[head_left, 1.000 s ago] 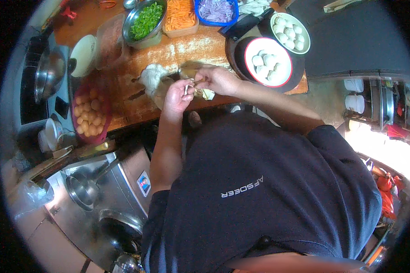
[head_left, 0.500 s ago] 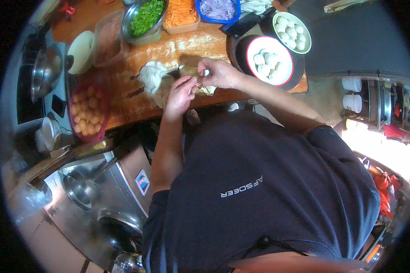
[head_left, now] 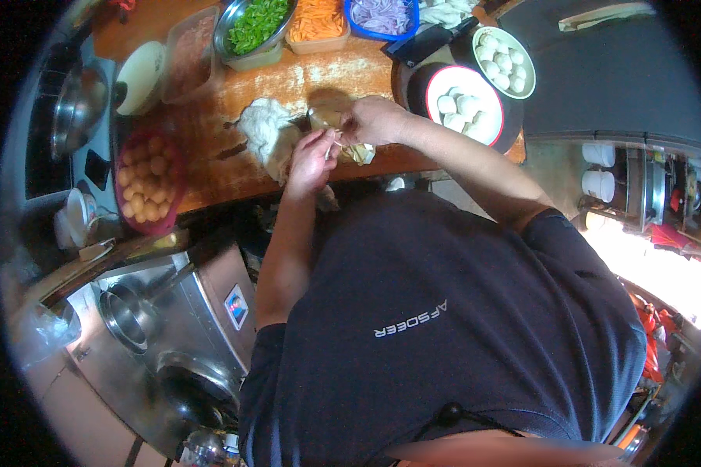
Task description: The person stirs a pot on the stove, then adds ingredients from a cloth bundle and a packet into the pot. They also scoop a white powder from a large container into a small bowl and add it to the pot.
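Note:
Over the front part of the wooden table point(head_left: 308, 82), my two hands meet fingertip to fingertip. My left hand point(head_left: 311, 161) is pinched closed, and a thin pale bit shows at its fingertips. My right hand point(head_left: 375, 121) is curled beside it, fingers bent in; whatever lies between them is hidden. Just beneath the right hand is a crumpled yellowish-white piece point(head_left: 360, 153), too small to name. A white cloth point(head_left: 265, 121) lies left of my hands. A white bowl with a red rim point(head_left: 501, 109), holding several white balls point(head_left: 459, 109), stands to the right.
A second bowl point(head_left: 531, 66) of white balls stands behind. A dark cleaver point(head_left: 420, 47) lies nearby. Along the back are chopped greens point(head_left: 253, 23), orange shreds point(head_left: 318, 19) and purple shreds point(head_left: 382, 15). Left are a clear tub point(head_left: 191, 58) and a pink basket point(head_left: 160, 226) of eggs.
My right hand has turned over and its fingers have curled in. The small white thing at its fingertips no longer shows. My left hand stays nearly in place.

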Demonstrator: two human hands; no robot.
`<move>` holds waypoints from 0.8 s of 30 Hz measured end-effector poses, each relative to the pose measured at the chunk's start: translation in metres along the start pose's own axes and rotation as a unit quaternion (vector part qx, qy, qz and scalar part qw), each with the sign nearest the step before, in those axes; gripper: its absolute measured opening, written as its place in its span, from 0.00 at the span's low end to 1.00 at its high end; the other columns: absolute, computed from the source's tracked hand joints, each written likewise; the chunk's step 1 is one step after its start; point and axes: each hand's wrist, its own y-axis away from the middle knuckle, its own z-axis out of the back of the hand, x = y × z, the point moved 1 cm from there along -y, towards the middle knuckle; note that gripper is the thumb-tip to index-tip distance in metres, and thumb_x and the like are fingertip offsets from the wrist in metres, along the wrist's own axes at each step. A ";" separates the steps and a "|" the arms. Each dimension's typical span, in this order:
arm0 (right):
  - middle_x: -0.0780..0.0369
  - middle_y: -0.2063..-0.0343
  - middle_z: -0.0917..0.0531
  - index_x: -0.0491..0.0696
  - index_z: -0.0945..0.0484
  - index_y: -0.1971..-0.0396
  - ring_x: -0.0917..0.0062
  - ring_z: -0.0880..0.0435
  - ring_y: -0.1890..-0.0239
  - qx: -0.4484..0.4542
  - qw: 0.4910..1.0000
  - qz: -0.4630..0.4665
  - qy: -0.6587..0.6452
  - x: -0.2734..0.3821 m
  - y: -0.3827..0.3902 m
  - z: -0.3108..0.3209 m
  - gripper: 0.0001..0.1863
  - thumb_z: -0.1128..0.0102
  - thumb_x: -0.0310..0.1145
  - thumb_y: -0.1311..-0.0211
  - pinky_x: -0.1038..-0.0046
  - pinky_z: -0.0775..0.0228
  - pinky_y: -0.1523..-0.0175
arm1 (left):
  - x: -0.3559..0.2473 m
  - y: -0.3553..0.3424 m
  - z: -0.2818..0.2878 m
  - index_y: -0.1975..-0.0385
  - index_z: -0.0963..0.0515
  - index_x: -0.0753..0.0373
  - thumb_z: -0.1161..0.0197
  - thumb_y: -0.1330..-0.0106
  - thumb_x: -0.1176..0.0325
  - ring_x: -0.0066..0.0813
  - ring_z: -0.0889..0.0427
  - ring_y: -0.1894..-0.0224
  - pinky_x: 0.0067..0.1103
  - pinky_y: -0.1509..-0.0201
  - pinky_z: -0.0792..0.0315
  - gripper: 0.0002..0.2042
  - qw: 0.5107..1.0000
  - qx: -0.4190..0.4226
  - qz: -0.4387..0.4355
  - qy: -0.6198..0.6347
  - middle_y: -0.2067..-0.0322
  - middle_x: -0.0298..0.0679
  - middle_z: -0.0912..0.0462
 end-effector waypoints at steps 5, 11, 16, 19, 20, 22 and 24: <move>0.62 0.73 0.15 0.46 0.16 0.59 0.75 0.18 0.68 -0.002 0.918 -0.040 -0.394 -0.008 -0.002 -0.014 0.19 0.36 0.46 0.39 0.72 0.27 0.62 | 0.000 0.004 -0.004 0.63 0.23 0.63 0.41 0.27 0.65 0.11 0.36 0.79 0.12 0.81 0.47 0.07 0.999 -0.023 -0.030 -0.002 0.77 0.27 0.28; 0.70 0.79 0.25 0.53 0.25 0.76 0.88 0.38 0.86 0.124 0.662 -0.117 -0.730 -0.037 -0.021 -0.022 0.08 0.44 0.30 0.36 0.87 0.52 0.82 | 0.011 -0.001 0.012 0.62 0.21 0.61 0.41 0.27 0.64 0.11 0.33 0.75 0.13 0.76 0.40 0.07 0.992 -0.008 -0.041 -0.117 0.73 0.26 0.23; 0.71 0.80 0.31 0.51 0.32 0.77 0.86 0.36 0.83 0.056 0.405 -0.139 -0.902 -0.051 -0.019 -0.020 0.12 0.52 0.31 0.30 0.85 0.45 0.80 | 0.011 0.030 0.020 0.67 0.21 0.66 0.40 0.29 0.62 0.23 0.27 0.72 0.23 0.66 0.30 0.12 0.884 -0.127 -0.229 -0.386 0.77 0.32 0.24; 0.68 0.75 0.23 0.51 0.26 0.73 0.79 0.23 0.71 -0.032 0.482 -0.114 -0.868 -0.046 -0.019 -0.025 0.13 0.50 0.38 0.27 0.76 0.30 0.66 | -0.010 0.053 0.023 0.68 0.20 0.66 0.41 0.28 0.58 0.24 0.26 0.69 0.24 0.59 0.30 0.15 0.917 -0.116 -0.082 -0.372 0.73 0.34 0.21; 0.67 0.73 0.21 0.51 0.24 0.71 0.76 0.20 0.67 -0.077 0.515 -0.105 -0.847 -0.043 -0.020 -0.027 0.14 0.49 0.41 0.26 0.72 0.26 0.61 | -0.017 0.056 0.021 0.67 0.20 0.66 0.41 0.28 0.57 0.26 0.25 0.67 0.25 0.57 0.29 0.16 0.932 -0.095 -0.053 -0.345 0.72 0.36 0.20; 0.65 0.71 0.19 0.52 0.21 0.68 0.72 0.18 0.59 -0.051 0.461 -0.029 -0.885 -0.032 -0.025 -0.031 0.15 0.49 0.45 0.27 0.66 0.27 0.51 | -0.025 0.051 0.011 0.65 0.21 0.66 0.42 0.28 0.55 0.31 0.24 0.62 0.28 0.52 0.28 0.17 0.981 -0.065 -0.086 -0.162 0.68 0.39 0.20; 0.66 0.76 0.22 0.54 0.22 0.70 0.75 0.20 0.66 -0.013 0.429 0.005 -0.903 -0.020 -0.028 -0.035 0.16 0.49 0.47 0.27 0.67 0.27 0.53 | -0.026 0.035 -0.008 0.61 0.23 0.66 0.43 0.27 0.53 0.37 0.23 0.56 0.32 0.46 0.28 0.18 0.969 -0.012 -0.196 0.150 0.63 0.42 0.21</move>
